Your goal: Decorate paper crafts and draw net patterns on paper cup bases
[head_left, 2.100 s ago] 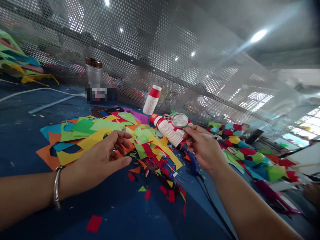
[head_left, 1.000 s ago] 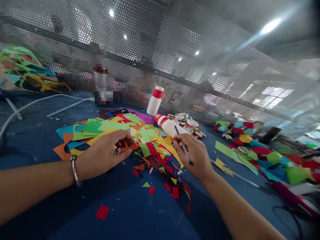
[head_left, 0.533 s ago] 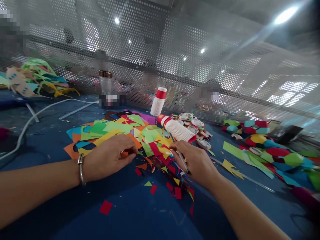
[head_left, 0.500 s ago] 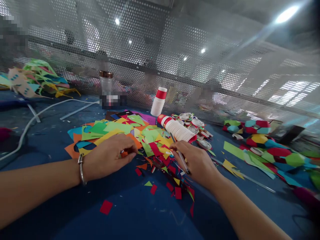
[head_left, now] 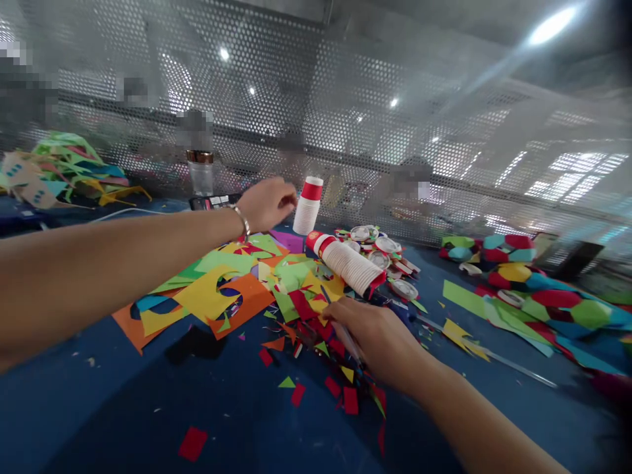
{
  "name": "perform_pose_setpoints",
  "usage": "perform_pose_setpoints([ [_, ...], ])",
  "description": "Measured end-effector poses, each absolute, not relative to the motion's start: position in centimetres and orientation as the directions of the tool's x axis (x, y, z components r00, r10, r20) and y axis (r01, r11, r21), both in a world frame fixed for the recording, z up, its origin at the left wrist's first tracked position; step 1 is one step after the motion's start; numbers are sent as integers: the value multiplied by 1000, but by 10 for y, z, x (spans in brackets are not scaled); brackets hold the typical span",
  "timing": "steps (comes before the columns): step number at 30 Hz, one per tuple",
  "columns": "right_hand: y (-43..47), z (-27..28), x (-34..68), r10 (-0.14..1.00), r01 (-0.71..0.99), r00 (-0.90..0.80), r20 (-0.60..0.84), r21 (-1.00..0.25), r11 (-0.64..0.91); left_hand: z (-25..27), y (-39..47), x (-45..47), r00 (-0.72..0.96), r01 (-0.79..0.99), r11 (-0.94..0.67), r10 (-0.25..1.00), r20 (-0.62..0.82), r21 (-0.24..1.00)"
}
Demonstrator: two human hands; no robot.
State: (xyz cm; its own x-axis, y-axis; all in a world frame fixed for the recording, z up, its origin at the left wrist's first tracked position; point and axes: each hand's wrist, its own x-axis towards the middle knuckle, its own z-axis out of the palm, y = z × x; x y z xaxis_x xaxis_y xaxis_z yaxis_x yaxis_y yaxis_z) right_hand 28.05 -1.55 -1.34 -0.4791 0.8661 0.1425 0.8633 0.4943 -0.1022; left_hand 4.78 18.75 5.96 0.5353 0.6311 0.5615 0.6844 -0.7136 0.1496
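My left hand [head_left: 269, 204] is raised beside an upright stack of paper cups [head_left: 307, 209], white with a red band at the top. Its fingers are loosely bent and apart, and I see nothing in them. A silver bracelet [head_left: 243, 222] circles that wrist. My right hand [head_left: 378, 336] rests low over small red and yellow paper scraps, closed on a slim pen [head_left: 351, 342] that is partly hidden and blurred. Just beyond it lies a second stack of paper cups [head_left: 348, 263] on its side.
Coloured paper sheets [head_left: 205, 296] are heaped on the blue table [head_left: 148, 415]. Round cup-like pieces [head_left: 388, 245] pile up behind the lying stack. Patchwork paper balls [head_left: 553, 306] sit at the right. A jar [head_left: 201, 176] and paper crafts [head_left: 74, 168] stand at the back left.
My left hand has moved up and forward from the paper heap to beside the upright cup stack. My right hand, with the pen, has shifted only slightly.
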Motion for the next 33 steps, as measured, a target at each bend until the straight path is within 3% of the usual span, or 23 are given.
perform_pose_setpoints([
  [6, -17, -10, 280, 866, 856, -493, 87, -132, 500, 89, 277, 100, 414, 708, -678, 627, 660, 200],
  [13, -16, -7, 282, 862, 848, -506, 36, -164, 504, 87, 327, 136, 390, 646, -695, 656, 646, 315],
  [33, -20, -6, 284, 846, 814, -527, 83, -236, 530, 126, 319, 144, 374, 638, -635, 750, 546, 436],
])
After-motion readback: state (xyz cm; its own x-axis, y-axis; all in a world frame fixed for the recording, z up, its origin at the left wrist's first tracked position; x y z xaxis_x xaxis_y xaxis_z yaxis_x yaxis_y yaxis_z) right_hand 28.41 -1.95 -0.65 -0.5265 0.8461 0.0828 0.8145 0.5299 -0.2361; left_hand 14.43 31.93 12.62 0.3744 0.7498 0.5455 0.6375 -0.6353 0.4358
